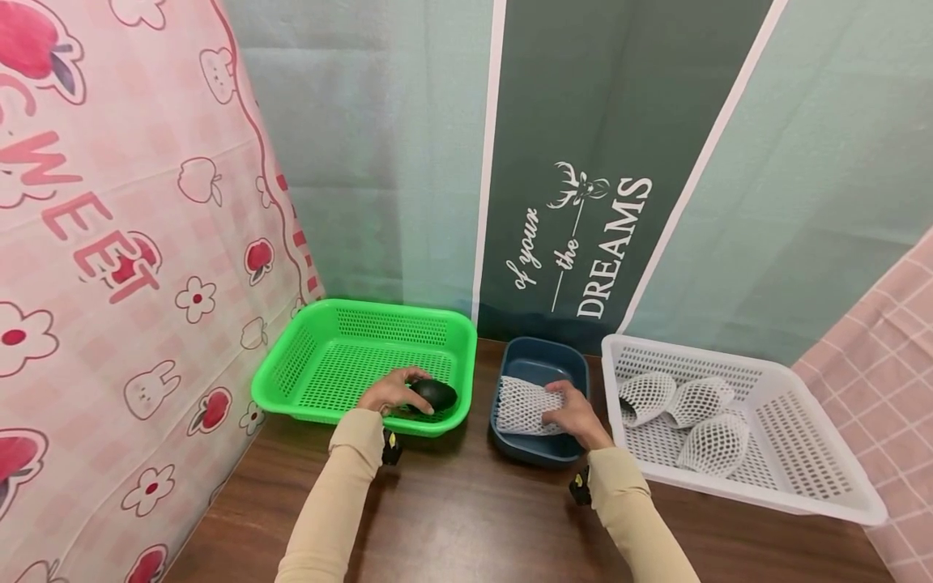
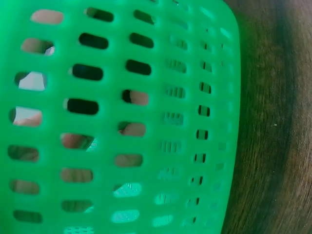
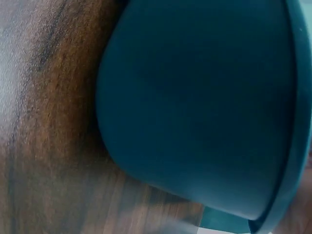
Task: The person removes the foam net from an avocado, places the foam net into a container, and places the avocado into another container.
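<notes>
My left hand (image 1: 397, 392) grips a smooth, black, avocado-like fruit (image 1: 435, 394) inside the front right corner of the green basket (image 1: 364, 306). In the left wrist view, the basket's slotted wall (image 2: 107, 146) covers most of that hand and the fruit. My right hand (image 1: 576, 414) pinches the right end of a white foam net sleeve (image 1: 521, 406), which lies in the blue bin (image 1: 539, 346). From the right wrist, the bin's outer wall (image 3: 195, 107) fills most of the picture and hides the fingers.
A white basket (image 1: 816, 502) stands at the right with several white foam nets (image 1: 716, 444) in it; something dark shows inside one net. All the containers rest on a brown wooden table (image 1: 466, 518). Printed cloths (image 1: 379, 162) hang behind and at both sides.
</notes>
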`<state>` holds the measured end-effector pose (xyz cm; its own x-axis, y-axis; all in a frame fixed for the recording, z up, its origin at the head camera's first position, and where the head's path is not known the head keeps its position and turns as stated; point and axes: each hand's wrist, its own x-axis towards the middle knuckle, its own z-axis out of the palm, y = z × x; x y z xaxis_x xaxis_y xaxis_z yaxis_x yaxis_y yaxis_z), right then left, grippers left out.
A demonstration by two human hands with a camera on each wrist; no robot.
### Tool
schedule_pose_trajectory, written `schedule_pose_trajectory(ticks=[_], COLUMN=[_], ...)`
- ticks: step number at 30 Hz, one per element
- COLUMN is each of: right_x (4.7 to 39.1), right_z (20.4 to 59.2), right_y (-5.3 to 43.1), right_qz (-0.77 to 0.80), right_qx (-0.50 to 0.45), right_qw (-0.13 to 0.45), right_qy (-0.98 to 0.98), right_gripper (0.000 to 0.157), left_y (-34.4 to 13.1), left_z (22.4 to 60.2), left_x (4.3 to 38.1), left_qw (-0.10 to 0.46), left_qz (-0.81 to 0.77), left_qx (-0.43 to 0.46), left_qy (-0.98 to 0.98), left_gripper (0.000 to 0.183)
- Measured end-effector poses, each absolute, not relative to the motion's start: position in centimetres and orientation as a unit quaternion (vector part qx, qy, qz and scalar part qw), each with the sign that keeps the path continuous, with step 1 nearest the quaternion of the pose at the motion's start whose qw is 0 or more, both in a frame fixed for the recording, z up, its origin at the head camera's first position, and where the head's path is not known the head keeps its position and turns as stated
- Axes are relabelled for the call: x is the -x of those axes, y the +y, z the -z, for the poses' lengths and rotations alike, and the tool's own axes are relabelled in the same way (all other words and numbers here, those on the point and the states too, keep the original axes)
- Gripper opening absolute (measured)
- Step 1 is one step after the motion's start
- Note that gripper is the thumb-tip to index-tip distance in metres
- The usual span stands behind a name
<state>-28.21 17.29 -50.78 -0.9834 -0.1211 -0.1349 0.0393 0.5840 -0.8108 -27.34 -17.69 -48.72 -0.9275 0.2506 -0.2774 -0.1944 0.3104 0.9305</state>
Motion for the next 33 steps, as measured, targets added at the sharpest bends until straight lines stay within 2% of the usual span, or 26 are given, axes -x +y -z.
schedule_pose_trajectory(ticks=[15,28,33], right_x=[28.53,28.21,28.23], right_z=[51.72,51.47,51.55], right_y=[16.9,17.06,16.99], right_qz=[0.437,0.419,0.419], right_qx=[0.05,0.064,0.065], right_qw=[0.067,0.04,0.045], right_qy=[0.896,0.905,0.905], right_gripper=[0.056,0.063,0.066], left_y=[-17.47,-17.43,-17.53], left_z=[49.12,49.14,49.16], left_x=[27.81,27.72,27.71], left_qw=[0.219,0.228,0.23], left_qz=[-0.569,-0.561,-0.547], left_qx=[0.007,0.012,0.004], left_qy=[0.793,0.796,0.805], left_gripper=[0.065,0.07,0.064])
